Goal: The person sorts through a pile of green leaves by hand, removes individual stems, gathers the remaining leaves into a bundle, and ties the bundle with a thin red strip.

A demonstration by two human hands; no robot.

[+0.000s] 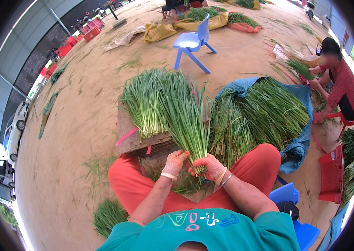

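Observation:
A bunch of garlic chives point(189, 125) leans away from me, its cut stem ends toward my lap. Around those lower stems my right hand point(211, 168), in a thin see-through glove, is closed. My left hand point(175, 164), gloved alike, has its fingers pinched together at the left edge of the stems; what lies between them is too small to make out. More bunched chives point(143, 102) lie on a low wooden board point(128, 140) just beyond my knees. To the right, a large heap of loose chives point(265, 113) rests on a blue sack point(304, 138).
A blue plastic chair point(191, 39) stands ahead. At right, a person in red point(344, 83) sits handling chives beside a red crate point(331, 175). Loose greens point(109, 217) lie by my left side. Yellow sacks point(159, 32) and red crates point(91, 34) sit farther off.

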